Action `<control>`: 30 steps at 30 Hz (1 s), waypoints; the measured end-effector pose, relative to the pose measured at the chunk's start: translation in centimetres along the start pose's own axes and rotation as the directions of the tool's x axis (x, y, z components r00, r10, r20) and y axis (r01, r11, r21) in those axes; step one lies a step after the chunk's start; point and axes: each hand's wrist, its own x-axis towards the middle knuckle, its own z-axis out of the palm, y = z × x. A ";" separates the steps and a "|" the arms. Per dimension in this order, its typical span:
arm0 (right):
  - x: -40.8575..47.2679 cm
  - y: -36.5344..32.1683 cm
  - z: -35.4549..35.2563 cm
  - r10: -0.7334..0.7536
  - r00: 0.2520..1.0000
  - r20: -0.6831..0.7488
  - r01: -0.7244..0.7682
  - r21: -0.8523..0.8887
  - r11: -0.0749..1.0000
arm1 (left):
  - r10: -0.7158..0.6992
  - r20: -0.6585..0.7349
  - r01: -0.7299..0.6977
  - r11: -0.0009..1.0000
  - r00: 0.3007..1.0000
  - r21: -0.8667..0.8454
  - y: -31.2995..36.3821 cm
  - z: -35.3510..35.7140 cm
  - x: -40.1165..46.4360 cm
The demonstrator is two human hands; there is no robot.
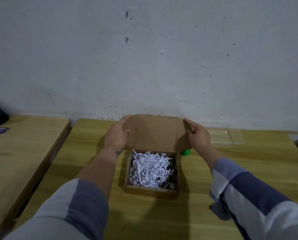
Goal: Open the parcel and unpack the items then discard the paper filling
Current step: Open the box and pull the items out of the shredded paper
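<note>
Both hands, left (117, 134) and right (199, 135), grip the cardboard lid (155, 132) upright. That exposes the shredded paper filling (150, 169) for unpacking

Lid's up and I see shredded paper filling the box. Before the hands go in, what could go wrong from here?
1. The shredded paper hides most of the contents; only dark bits show at its right edge, so grabbing handfuls may fling small items out.
2. The left hand and right hand both hold the lid; released, it may fall shut.
3. The green object sits right behind the box; tipping the lid back further could knock it.
</note>
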 end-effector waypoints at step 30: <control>-10.4 -2.9 4.0 -0.076 0.899 0.432 0.246 -0.352 0.903 | 0.262 0.618 -0.423 0.897 0.741 0.127 -0.4 0.3 -6.9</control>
